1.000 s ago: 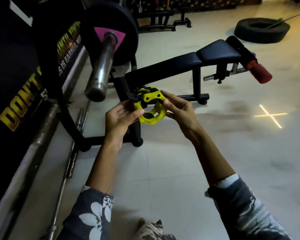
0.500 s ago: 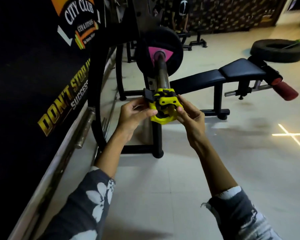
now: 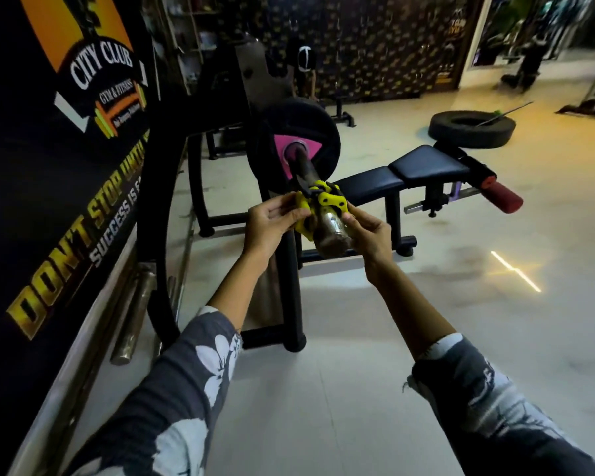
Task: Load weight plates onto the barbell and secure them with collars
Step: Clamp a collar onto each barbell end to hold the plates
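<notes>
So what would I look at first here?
The bright yellow collar in the middle, slid onto the end of the bar. The left hand and right hand hold it there. Further along the bar sits a big black plate with a pink centre, and on the left wall there is an orange and gold sign.

Head view, forward-down, close over hands [image 3: 371,231]

Pale tiled floor [image 3: 426,355] is recorded, lit orange at far right. A black wall banner with yellow lettering [image 3: 49,207] is seen at left. A black padded exercise bench [image 3: 409,170] and black rubber tyre [image 3: 471,130] are placed beyond.
</notes>
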